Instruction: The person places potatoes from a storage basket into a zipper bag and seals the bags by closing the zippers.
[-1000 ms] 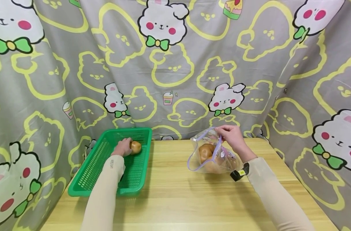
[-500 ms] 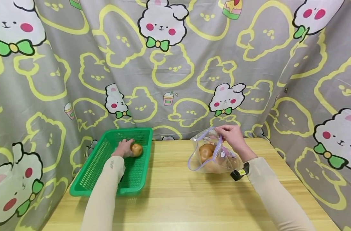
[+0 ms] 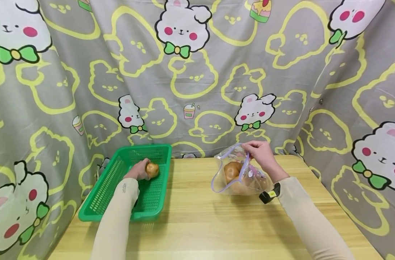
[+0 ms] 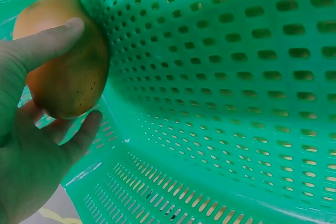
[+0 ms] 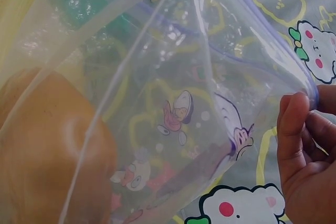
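Note:
In the green basket point(image 3: 152, 196), my left hand point(image 3: 139, 169) grips a smooth orange-brown fruit point(image 3: 152, 169). The left wrist view shows the thumb laid across the speckled fruit point(image 4: 71, 72) and the other fingers beneath it. My right hand point(image 3: 261, 154) pinches the purple-edged rim of a clear zip bag point(image 3: 249, 180) printed with cartoon figures, and the bag's mouth gapes toward the left. Inside that bag sits another rounded orange-brown fruit point(image 3: 231, 172); in the right wrist view it fills the lower left, behind the film. Whether more fruit lies in the bag is unclear.
Both the basket and the bag rest on a light wooden table point(image 3: 197, 224), with bare wood between them. Patterned grey curtains point(image 3: 197, 83) stand behind and at both sides. A black strap device point(image 3: 269, 195) is worn at the right wrist.
The left hand has shifted slightly and closed round the fruit, which has moved a little toward the hand over the last half second. The right hand and the bag stay put.

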